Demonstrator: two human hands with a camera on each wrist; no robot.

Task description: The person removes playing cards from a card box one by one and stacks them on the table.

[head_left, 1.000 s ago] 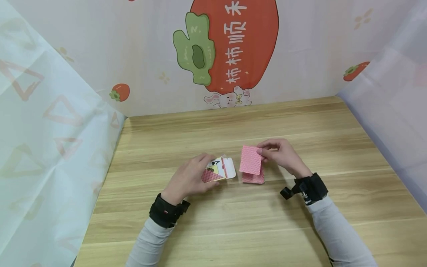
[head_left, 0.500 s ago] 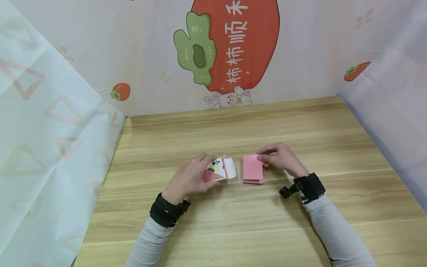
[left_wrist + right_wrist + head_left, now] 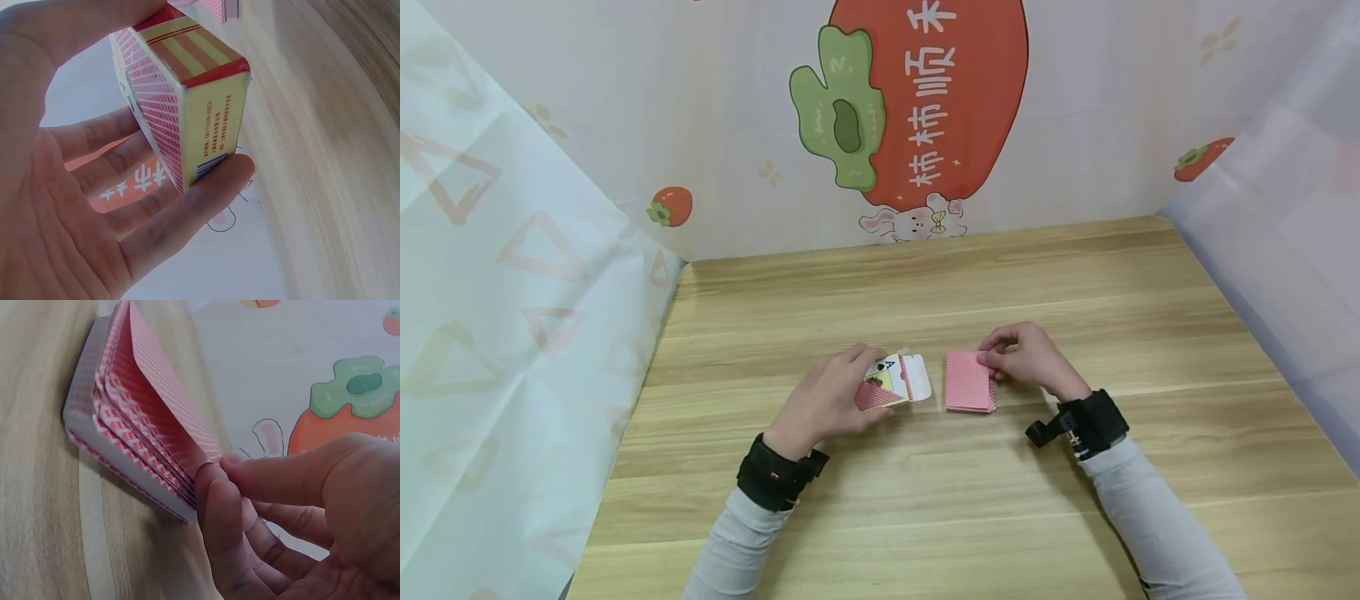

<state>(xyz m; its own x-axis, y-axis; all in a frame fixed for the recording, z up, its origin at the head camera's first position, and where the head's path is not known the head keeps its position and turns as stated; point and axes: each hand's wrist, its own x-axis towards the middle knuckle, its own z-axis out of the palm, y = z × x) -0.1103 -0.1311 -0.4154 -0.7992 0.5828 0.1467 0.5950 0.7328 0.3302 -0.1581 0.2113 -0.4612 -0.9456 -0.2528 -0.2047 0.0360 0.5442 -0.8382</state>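
My left hand (image 3: 827, 396) grips a playing-card box (image 3: 883, 383) between thumb and fingers; its white flap stands open toward the right, and an ace shows on its face. In the left wrist view the card box (image 3: 209, 125) shows its barcode end and striped side. Just right of the box, a deck of playing cards (image 3: 94, 419) with red-patterned backs lies on the table. My right hand (image 3: 1030, 360) pinches the edge of the top card (image 3: 966, 379) between thumb and index finger. That card (image 3: 172, 381) is raised at a slant over the stack.
The wooden table (image 3: 850, 508) runs back to a printed cloth (image 3: 737, 125) hanging behind it. Cloth sheets also hang along the left and right sides.
My right hand has lowered the pinched card toward me, down over the deck, so it now nearly lines up with the stack. The left hand and card box have stayed put.
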